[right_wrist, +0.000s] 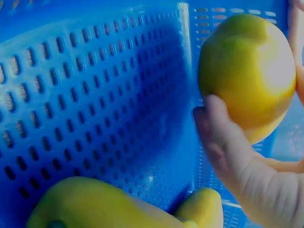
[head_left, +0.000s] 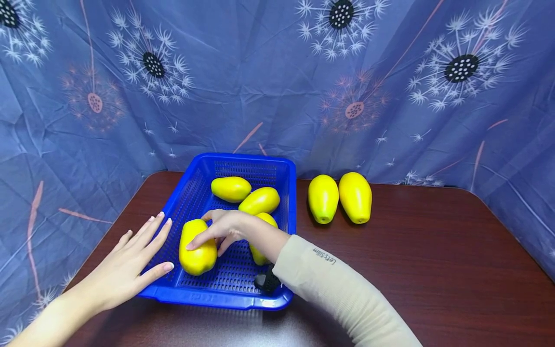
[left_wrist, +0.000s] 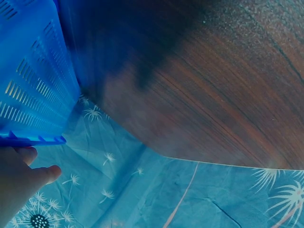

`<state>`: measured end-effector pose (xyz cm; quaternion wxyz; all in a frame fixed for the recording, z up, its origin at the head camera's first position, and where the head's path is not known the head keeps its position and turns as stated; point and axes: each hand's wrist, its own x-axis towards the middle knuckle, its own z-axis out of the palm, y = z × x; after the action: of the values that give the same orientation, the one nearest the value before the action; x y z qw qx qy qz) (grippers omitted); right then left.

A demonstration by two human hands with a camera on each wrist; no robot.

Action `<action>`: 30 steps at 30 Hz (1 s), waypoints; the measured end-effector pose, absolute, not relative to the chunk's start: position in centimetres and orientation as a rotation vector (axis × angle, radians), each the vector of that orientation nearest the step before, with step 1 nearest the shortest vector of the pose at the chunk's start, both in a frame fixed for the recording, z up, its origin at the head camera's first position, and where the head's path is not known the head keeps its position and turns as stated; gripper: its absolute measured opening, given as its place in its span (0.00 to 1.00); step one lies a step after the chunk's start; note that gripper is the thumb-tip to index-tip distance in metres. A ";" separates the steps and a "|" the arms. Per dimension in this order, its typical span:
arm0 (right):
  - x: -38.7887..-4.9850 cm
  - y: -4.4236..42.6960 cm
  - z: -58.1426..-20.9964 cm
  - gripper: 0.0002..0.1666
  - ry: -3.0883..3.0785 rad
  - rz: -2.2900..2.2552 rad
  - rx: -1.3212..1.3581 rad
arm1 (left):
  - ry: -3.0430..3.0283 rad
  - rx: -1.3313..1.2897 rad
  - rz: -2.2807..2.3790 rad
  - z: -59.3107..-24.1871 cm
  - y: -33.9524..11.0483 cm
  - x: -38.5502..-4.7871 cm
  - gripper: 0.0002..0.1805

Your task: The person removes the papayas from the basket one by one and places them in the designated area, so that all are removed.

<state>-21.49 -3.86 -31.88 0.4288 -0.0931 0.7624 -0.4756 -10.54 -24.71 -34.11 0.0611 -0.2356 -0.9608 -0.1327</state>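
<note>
My right hand [head_left: 223,229] reaches into a blue plastic basket [head_left: 293,193] and grips a yellow papaya [head_left: 197,255] near its left side. In the right wrist view, fingers [right_wrist: 232,147] curl round the lower side of that papaya [right_wrist: 251,71]. At the basket's left rim lies my left hand [head_left: 134,265], its fingers spread and straight. The left wrist view shows a little of that hand [left_wrist: 23,178] beside the rim. Inside the basket are more papayas: one at the back [head_left: 231,189], one beside it [head_left: 260,201], and one [head_left: 260,250] partly hidden by my right forearm.
Two more papayas, one [head_left: 323,198] left of the other [head_left: 355,197], stand on the brown table [head_left: 433,260] right of the basket. A blue patterned cloth [head_left: 260,72] hangs behind. The black wrist camera [head_left: 266,281] sits under my right sleeve.
</note>
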 end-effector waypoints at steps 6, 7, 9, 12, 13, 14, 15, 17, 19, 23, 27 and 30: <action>-22.0 -3.3 -31.4 0.48 1.885 -1.253 -0.223 | -2.914 -0.707 -0.405 -34.1 -24.7 -10.5 0.41; -22.0 -3.2 -31.3 0.48 1.879 -1.265 -0.222 | -2.917 -0.707 -0.406 -34.1 -24.7 -10.5 0.41; -22.1 -3.2 -31.1 0.48 1.872 -1.274 -0.226 | -2.919 -0.705 -0.409 -34.1 -24.7 -10.6 0.42; -22.2 -3.1 -30.7 0.49 1.871 -1.273 -0.228 | -2.916 -0.706 -0.410 -34.1 -24.7 -10.6 0.42; -22.3 -3.0 -30.5 0.50 1.871 -1.276 -0.225 | -2.913 -0.706 -0.409 -34.1 -24.7 -10.6 0.41; -22.4 -2.9 -30.4 0.50 1.870 -1.281 -0.221 | -2.910 -0.706 -0.409 -34.1 -24.7 -10.6 0.41; -22.5 -2.8 -30.2 0.51 1.867 -1.289 -0.216 | -2.908 -0.707 -0.408 -34.2 -24.7 -10.5 0.41; -22.7 -2.5 -29.7 0.50 1.856 -1.310 -0.207 | -2.901 -0.709 -0.406 -34.2 -24.8 -10.5 0.41; -22.9 -2.2 -29.2 0.51 1.843 -1.341 -0.198 | -2.899 -0.708 -0.406 -34.3 -24.8 -10.6 0.41; -23.2 -1.5 -28.3 0.50 1.816 -1.404 -0.194 | -2.889 -0.712 -0.407 -34.4 -24.8 -10.6 0.41; -23.4 -0.7 -27.4 0.48 1.784 -1.467 -0.226 | -2.875 -0.720 -0.406 -34.4 -24.8 -10.6 0.42; -23.4 0.0 -26.5 0.46 1.764 -1.512 -0.252 | -2.871 -0.722 -0.408 -34.3 -24.7 -10.6 0.42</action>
<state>-23.42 -0.03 -26.49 0.3916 -0.0993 0.6944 -0.5954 -10.61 -24.73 -34.27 0.0767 -0.2408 -0.9579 -0.1361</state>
